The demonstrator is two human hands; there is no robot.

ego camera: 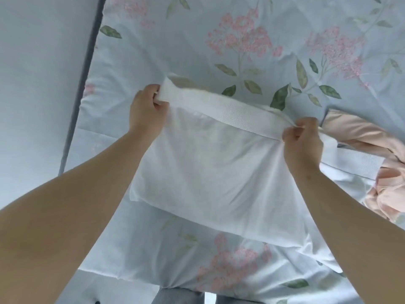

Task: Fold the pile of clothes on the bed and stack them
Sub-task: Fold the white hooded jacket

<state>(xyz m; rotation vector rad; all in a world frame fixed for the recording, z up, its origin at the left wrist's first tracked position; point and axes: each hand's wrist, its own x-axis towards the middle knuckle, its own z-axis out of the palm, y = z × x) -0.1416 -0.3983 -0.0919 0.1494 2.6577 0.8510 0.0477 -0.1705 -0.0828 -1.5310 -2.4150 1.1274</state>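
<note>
The left hand [145, 108] and right hand [301, 139] grip with curled fingers the white garment [214, 172] above the bed [241, 40]

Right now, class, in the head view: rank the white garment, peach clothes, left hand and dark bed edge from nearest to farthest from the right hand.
1. white garment: pinched by the right hand at its waistband.
2. peach clothes: just to its right.
3. left hand: at the waistband's other end.
4. dark bed edge: far left.
</note>
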